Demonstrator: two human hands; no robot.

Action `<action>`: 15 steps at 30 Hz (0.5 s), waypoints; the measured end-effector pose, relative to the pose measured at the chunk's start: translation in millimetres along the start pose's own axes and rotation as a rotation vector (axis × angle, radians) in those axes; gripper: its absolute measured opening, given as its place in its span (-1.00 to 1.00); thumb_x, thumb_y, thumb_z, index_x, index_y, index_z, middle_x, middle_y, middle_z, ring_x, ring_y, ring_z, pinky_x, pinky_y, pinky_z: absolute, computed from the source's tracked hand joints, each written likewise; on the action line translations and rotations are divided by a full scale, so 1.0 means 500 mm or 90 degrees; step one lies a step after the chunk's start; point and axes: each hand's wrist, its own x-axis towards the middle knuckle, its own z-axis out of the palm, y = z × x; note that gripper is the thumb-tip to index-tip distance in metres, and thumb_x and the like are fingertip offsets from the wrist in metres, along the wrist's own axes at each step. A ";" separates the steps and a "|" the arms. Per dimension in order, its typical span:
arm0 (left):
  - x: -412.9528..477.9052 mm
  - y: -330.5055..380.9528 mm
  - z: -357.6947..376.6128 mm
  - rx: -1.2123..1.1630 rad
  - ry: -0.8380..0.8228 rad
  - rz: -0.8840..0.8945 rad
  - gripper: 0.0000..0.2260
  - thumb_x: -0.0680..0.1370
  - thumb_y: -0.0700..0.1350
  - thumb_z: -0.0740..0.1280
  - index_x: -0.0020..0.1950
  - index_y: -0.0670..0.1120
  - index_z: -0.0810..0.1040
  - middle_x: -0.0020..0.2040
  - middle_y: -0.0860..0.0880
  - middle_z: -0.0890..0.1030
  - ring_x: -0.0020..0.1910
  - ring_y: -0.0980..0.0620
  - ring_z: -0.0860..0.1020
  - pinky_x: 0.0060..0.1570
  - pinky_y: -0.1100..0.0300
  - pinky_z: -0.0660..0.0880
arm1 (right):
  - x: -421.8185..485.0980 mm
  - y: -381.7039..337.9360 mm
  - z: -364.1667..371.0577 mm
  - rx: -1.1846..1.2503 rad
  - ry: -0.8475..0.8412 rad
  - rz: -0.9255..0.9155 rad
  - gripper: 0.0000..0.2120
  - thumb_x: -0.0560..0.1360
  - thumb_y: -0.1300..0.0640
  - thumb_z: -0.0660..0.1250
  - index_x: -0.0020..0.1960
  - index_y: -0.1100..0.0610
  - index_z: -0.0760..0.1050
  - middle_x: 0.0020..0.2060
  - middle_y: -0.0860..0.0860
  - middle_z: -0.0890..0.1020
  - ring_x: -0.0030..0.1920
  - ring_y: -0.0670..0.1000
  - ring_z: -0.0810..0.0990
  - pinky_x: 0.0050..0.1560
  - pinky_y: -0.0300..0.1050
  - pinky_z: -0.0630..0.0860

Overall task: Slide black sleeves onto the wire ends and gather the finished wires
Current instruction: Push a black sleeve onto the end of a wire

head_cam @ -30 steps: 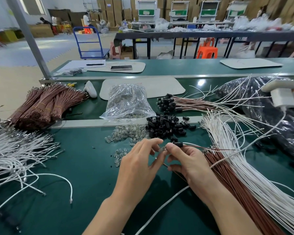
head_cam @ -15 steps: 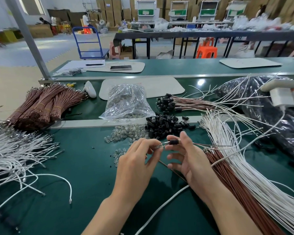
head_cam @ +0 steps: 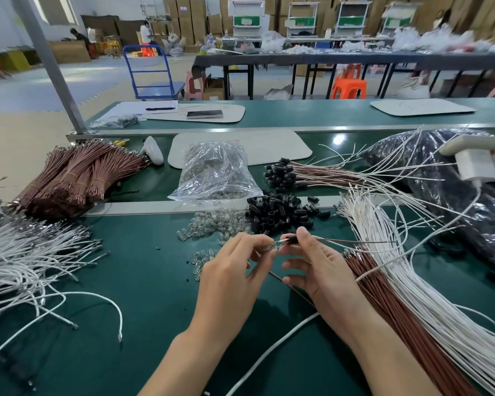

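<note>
My right hand (head_cam: 316, 267) pinches a black sleeve (head_cam: 292, 240) that sits on a thin brown and white wire pair (head_cam: 355, 241) running off to the right. My left hand (head_cam: 235, 272) pinches a small clear bulb (head_cam: 272, 247) at the wire ends, just left of the sleeve. A heap of loose black sleeves (head_cam: 277, 214) lies just beyond my hands. Finished wires with black sleeves (head_cam: 286, 174) lie gathered further back. Bare brown wires (head_cam: 389, 298) and white wires (head_cam: 412, 267) fan out on the right.
Clear bulbs (head_cam: 212, 224) are scattered left of the sleeve heap, behind them a clear plastic bag (head_cam: 215, 172). Bundled brown wires (head_cam: 77, 175) and loose white wires (head_cam: 26, 258) lie at the left. A dark plastic bag (head_cam: 455, 181) fills the far right of the green bench (head_cam: 143, 324).
My hands have risen slightly and the sleeve now sits clear between my right thumb and forefinger. The left fingers have closed on the bulb at the wire ends.
</note>
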 end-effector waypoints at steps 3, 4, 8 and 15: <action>-0.002 0.002 0.002 -0.003 0.003 -0.003 -0.91 0.59 0.00 0.37 0.06 0.04 0.58 -0.08 0.19 0.58 -0.13 0.21 0.56 -0.18 0.17 0.54 | -0.001 0.003 0.001 -0.016 -0.009 -0.018 -0.59 0.47 -0.19 0.36 0.06 0.14 0.67 -0.09 0.12 0.69 -0.22 -0.01 0.61 -0.28 -0.16 0.58; -0.002 0.003 0.002 -0.004 0.002 -0.004 -0.91 0.59 0.00 0.37 0.06 0.05 0.57 -0.08 0.19 0.58 -0.13 0.20 0.56 -0.19 0.16 0.54 | -0.001 0.004 0.002 -0.032 -0.016 -0.027 -0.60 0.48 -0.20 0.35 0.06 0.10 0.69 -0.09 0.11 0.69 -0.21 -0.01 0.61 -0.26 -0.16 0.58; -0.004 0.009 0.002 -0.013 -0.006 -0.003 -0.89 0.60 0.07 0.29 0.07 0.10 0.54 -0.08 0.20 0.56 -0.14 0.19 0.56 -0.19 0.19 0.53 | -0.004 0.007 0.004 -0.073 -0.039 -0.046 -0.60 0.48 -0.21 0.33 0.08 0.06 0.71 -0.11 0.09 0.70 -0.21 -0.01 0.62 -0.22 -0.16 0.59; -0.003 0.007 0.003 0.002 -0.006 -0.009 -0.91 0.58 0.01 0.37 0.07 0.08 0.56 -0.08 0.21 0.58 -0.14 0.25 0.54 -0.18 0.29 0.49 | 0.000 0.007 -0.001 -0.079 -0.044 -0.039 -0.59 0.44 -0.22 0.37 0.07 0.07 0.72 -0.11 0.07 0.71 -0.20 -0.03 0.62 -0.22 -0.15 0.59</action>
